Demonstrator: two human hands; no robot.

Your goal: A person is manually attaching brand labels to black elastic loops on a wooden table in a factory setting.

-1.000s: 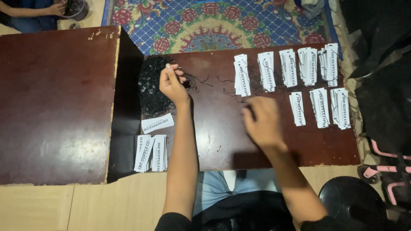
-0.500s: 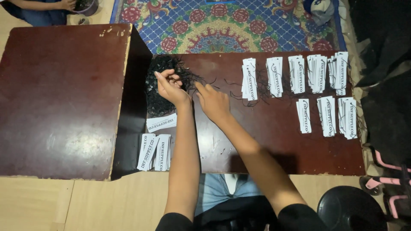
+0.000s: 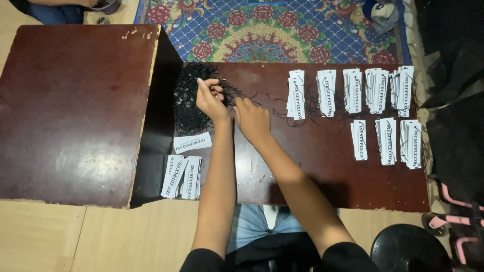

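On the low brown table (image 3: pixel 322 186) the left hand (image 3: pixel 210 100) pinches thin black strings between closed fingertips at the pile of black strings (image 3: pixel 189 98), which spreads toward its 9 o'clock, while the right hand (image 3: pixel 252 118), fingers curled with no visible hold, rests at its 4 o'clock.
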